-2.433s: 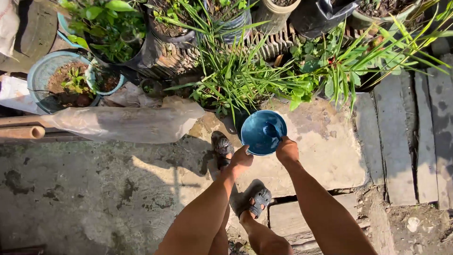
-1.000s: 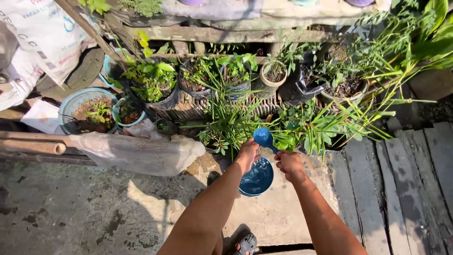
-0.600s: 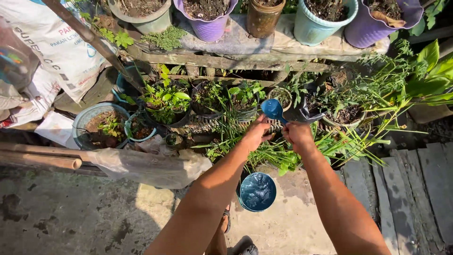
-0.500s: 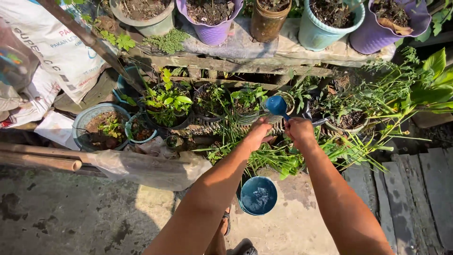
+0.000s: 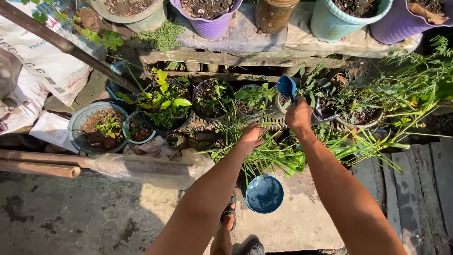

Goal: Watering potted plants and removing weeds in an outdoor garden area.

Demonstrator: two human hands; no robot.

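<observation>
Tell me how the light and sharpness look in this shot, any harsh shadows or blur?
Head view: hard sunlight from above, bright on both forearms and on the concrete floor; deep shadow under the wooden shelf hides detail among the lower pots. The right hand with the blue scoop and the blue bucket look sharp, no obvious motion blur; straight edges bow slightly toward the frame edges.

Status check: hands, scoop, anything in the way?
Right hand grips blue scoop, raised over the potted plants. Left hand empty, open above the grass blades. Blue bucket on the ground below. Nothing blocking.
</observation>
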